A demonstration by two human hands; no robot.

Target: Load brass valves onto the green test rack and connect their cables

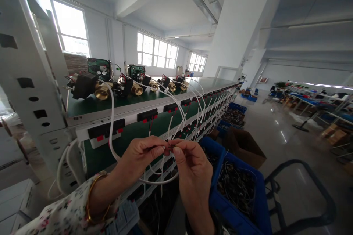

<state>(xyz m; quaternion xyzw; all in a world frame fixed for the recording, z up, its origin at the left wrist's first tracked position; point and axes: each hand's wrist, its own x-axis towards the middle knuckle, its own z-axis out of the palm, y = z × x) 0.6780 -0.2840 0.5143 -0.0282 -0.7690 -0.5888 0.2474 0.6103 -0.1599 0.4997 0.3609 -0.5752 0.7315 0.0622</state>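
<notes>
My left hand [146, 149] and my right hand [194, 165] meet in front of the rack, both in a pinch on thin wire ends. These appear to belong to a white cable [111, 128] that hangs from the leftmost motorized brass valve [103, 91] and loops below the hands. The fingers cover most of the wires. Just behind are black terminal clips [147, 115] with red tabs, fixed along the shelf edge. Several brass valves with black actuators stand in a row on the green shelf [79, 108], two near open green circuit boards [99, 67].
Blue bins [234, 205] full of dark cabled parts stand at the lower right, beside a cardboard box [244, 147] and a dark cart handle [311, 176]. White cables [200, 121] hang along the rack. A perforated metal upright [30, 69] rises at the left.
</notes>
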